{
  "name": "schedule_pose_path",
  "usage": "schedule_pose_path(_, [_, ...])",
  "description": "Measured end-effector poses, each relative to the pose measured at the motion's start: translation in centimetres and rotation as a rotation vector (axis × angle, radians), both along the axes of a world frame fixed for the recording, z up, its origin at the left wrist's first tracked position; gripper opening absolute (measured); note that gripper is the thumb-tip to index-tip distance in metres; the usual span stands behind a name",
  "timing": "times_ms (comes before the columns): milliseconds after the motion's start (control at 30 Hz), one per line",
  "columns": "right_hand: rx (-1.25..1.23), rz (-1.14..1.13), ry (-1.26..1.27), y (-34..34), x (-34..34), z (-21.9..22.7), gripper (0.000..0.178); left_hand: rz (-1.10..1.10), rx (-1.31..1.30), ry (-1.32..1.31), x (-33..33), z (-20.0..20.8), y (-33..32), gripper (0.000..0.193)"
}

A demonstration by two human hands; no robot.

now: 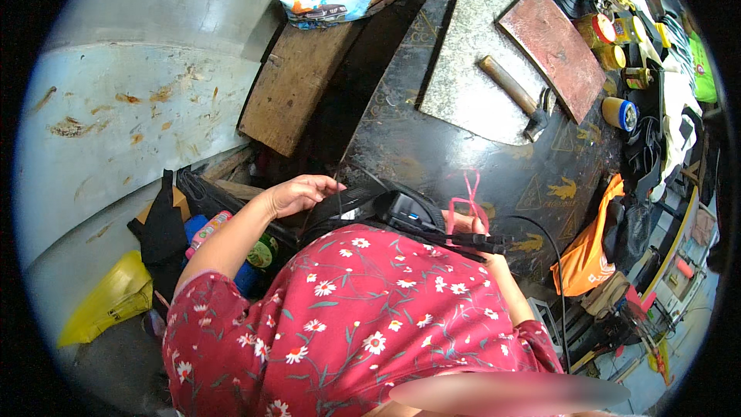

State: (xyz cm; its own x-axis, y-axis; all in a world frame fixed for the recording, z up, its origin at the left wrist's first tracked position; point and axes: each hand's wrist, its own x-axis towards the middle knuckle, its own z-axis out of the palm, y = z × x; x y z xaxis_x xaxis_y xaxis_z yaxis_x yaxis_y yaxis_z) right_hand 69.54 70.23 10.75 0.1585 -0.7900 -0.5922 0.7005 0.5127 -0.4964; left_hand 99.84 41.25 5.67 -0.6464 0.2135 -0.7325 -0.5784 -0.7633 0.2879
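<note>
My left hand (297,194) is closed with its fingertips pinched together beside a black strapped item (390,205) at my lap. What the pinch holds, if anything, is too small to make out. Across that item, my right hand (465,223) is partly covered by black straps (482,242). Thin pink loops (468,202) stick up from between its fingers; I cannot tell whether they are cord or a handle. A black cable (549,235) curves away to the right of this hand.
A hammer (513,96) lies on a pale stone slab (455,69) on the dark table (494,162), next to a reddish board (552,50). Several jars (620,113) line the right side, above an orange bag (590,251). A wooden plank (297,85) and a stained wall (131,108) are at left.
</note>
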Motion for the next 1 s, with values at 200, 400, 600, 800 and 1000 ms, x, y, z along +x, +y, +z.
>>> schedule_pose_path(200, [-0.13,0.055,-0.03,-2.4,-1.3,-0.3,0.106,0.095,-0.197,-0.066,-1.0,1.5,0.7,0.045])
schedule_pose_path(400, [-0.172,0.15,0.187,-4.6,-0.9,-2.2,0.092,0.017,-0.124,-0.007,-2.9,-0.4,-4.8,0.055])
schedule_pose_path(600, [-0.116,0.183,0.202,-9.6,3.4,-1.3,0.077,-0.238,-0.048,-0.003,-2.2,-1.6,-13.9,0.049])
schedule_pose_path(800, [-0.306,0.308,0.36,-14.4,5.2,0.1,0.048,-0.283,-0.16,0.03,-2.6,-0.8,-18.2,0.043])
schedule_pose_path(1000, [-0.267,0.282,0.389,-13.8,5.2,0.8,0.045,-0.285,-0.133,0.054,-4.3,-2.3,-18.1,0.044])
